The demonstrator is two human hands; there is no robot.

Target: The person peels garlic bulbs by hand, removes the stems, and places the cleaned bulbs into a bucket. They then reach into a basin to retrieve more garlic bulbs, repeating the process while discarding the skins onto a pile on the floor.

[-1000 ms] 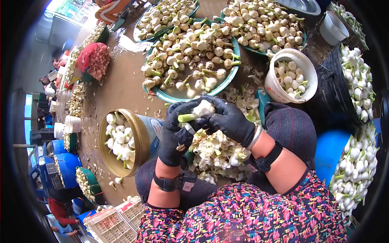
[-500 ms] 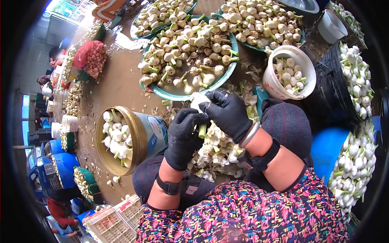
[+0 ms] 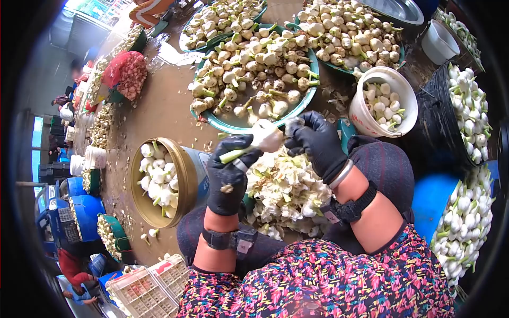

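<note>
My left hand [image 3: 229,172], in a black glove, is closed around the green stem of a white garlic bulb [image 3: 266,135], whose head points up and right. Just right of the bulb, my right hand [image 3: 316,142], also black-gloved, is pinched with something small and greyish between the fingers, too small to name. Below both hands is a heap of pale garlic peelings [image 3: 289,191]. Beyond them stands a green-rimmed basin [image 3: 233,127] of unpeeled garlic in murky water.
A gold-rimmed bucket [image 3: 183,185] of white bulbs lies tilted at the left, a white bucket [image 3: 360,108] with bulbs at the right. Farther right are a black container [image 3: 432,114] and a blue tub [image 3: 427,199]. Crates [image 3: 143,291] stand lower left; other people are far left.
My hands have moved apart, the right one away to the right of the bulb. The bulb, earlier mostly covered by my fingers, now shows above my left hand. The view has shifted slightly.
</note>
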